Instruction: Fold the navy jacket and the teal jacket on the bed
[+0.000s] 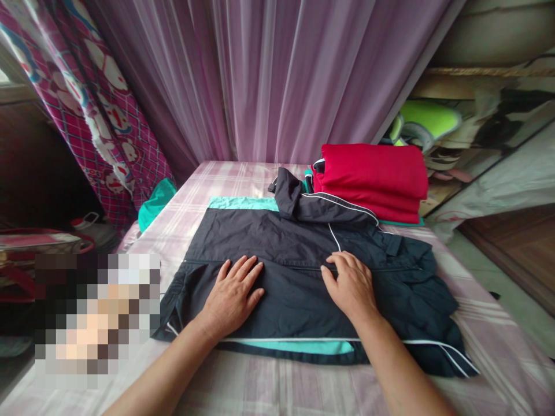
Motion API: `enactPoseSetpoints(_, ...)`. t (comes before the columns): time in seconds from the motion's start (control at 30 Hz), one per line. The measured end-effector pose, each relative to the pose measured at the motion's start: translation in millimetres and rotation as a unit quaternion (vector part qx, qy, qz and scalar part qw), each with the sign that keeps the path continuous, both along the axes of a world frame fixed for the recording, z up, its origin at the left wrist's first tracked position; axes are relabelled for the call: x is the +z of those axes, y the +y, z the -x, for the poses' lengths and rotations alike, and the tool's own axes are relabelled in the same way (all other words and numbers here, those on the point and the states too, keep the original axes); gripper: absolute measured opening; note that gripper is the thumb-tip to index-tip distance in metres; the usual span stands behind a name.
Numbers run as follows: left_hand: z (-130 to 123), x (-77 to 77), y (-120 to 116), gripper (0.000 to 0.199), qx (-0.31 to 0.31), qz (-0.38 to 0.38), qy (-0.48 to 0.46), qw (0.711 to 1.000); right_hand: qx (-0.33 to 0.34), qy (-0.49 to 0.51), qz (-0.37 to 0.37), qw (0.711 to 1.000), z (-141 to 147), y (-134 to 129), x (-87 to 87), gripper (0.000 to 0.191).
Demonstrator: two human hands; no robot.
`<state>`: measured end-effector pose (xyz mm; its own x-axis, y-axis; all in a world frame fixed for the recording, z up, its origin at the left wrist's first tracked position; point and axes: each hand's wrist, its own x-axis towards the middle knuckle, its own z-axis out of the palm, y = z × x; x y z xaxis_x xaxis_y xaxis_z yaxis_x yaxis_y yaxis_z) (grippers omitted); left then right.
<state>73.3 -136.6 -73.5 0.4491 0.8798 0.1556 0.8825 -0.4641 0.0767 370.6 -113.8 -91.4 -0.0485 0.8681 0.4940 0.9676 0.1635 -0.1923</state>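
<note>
Jacket (295,312), dark with white piping, lies spread across the cloth-covered table (269,396). The person's left hand (232,294) rests on it, fingers (246,268) fanned apart; the right hand (353,286) touches it too, fingers loosely bent and slightly parted. Beyond sits folded red fabric (373,173); a purple curtain (277,75) hangs behind.

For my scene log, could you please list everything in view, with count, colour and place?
Tablecloth: one, checked pink and white, centre
Jacket: one, dark with turquoise and white, on tablecloth
Folded stack: one, mainly red, tablecloth's far right
Curtain: one, purple, behind
Printed cloth: one, magenta, left
Crumpled item: one, teal, tablecloth's left edge
Shelf item: one, lime green, right background
Panel: one, brown, far right
Clutter: uncountable, mixed colours, both sides
Pixelated patch: one, mixed, lower left
Left hand: one, bare, on jacket
Right hand: one, bare, on jacket
</note>
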Motion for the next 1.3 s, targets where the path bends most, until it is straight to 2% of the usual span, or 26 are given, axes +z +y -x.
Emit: enactPoseSetpoints(1.3,2.3,-2.5,0.8,0.055,-0.005,-0.008,0.001,1.0,-0.002,0.007,0.015,1.0,1.1,0.2,3.5,0.01)
